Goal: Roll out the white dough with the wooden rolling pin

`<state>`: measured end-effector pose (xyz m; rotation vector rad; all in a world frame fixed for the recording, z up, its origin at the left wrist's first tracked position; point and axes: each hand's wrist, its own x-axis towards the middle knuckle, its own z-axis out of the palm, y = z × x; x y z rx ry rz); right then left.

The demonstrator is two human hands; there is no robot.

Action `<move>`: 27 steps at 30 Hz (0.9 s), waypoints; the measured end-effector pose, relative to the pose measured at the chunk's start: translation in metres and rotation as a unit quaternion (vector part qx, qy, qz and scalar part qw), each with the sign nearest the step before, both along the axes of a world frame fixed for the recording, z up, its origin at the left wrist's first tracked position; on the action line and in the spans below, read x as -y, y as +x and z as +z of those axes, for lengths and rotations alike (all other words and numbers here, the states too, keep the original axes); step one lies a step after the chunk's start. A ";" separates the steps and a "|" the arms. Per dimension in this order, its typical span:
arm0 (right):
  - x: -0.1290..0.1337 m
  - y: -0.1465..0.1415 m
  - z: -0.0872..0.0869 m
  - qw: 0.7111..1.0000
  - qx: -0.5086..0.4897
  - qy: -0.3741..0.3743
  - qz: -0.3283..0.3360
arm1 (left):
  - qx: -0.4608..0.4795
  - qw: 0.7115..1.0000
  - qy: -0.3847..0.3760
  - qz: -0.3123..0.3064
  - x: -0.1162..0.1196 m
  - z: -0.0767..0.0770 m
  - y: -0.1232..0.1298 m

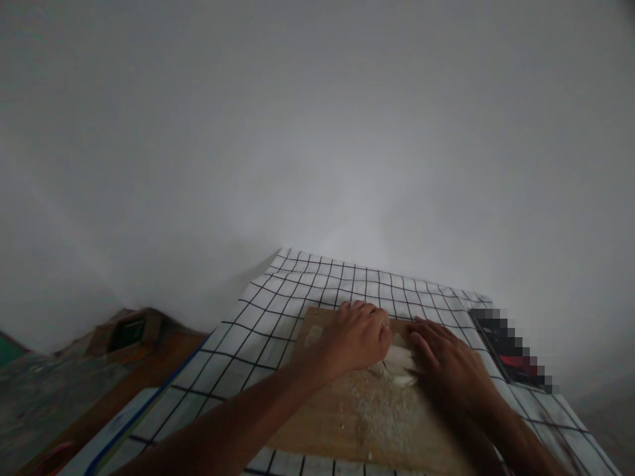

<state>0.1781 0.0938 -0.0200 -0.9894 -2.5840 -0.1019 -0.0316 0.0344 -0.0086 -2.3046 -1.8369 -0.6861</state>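
Observation:
Pale dough (399,363) lies on a wooden board (312,423) dusted with flour, in the gap between my two hands. My left hand (360,334) is closed, its fingers curled down against the dough's left side, and it covers part of it. On the dough's right side rests my right hand (449,360), fingers stretched out and its thumb edge close against the dough. The undersides of both hands are hidden.
The board sits on a table with a white, black-checked cloth (248,337). A dark flat item (510,350), partly pixelated, lies at the right edge. A plain wall (317,132) rises behind. Wooden items (133,330) stand low at left.

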 end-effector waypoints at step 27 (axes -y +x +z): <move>0.086 0.012 -0.019 0.998 -0.036 0.054 -0.025 | 0.051 0.997 -0.061 0.017 0.068 -0.005 0.013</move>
